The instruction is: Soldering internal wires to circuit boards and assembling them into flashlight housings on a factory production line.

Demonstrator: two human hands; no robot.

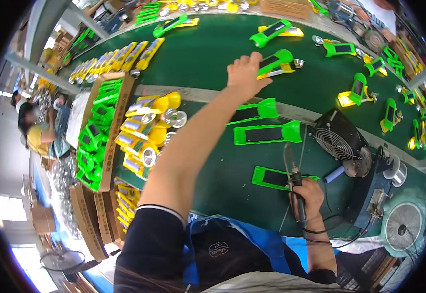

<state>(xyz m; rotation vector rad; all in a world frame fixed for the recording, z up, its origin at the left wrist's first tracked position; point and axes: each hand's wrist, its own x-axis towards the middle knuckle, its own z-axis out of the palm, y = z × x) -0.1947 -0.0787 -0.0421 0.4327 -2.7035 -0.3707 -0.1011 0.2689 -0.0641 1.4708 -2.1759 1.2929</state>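
Observation:
My left hand (pixel 244 75) is stretched out over the green belt. Its thumb and index finger are round the near end of a green lamp casing (pixel 283 56) lying with a yellow part. In my right hand (pixel 309 196) is a soldering iron (pixel 296 176), its tip pointing away from me. Under the iron lies a green casing (pixel 261 176) with a dark panel, partly hidden by the hand. Farther off are a second green casing (pixel 291 132) and a third (pixel 266 108), the latter partly behind my left forearm.
At left stand a carton of green casings (pixel 98 180) and a pile of yellow lamp parts (pixel 132 139). On the right are a black fan (pixel 340 134), a solder spool (pixel 396 171) and a covered round fan (pixel 402 227). Green-and-yellow pairs line the belt (pixel 208 53); another person works far right.

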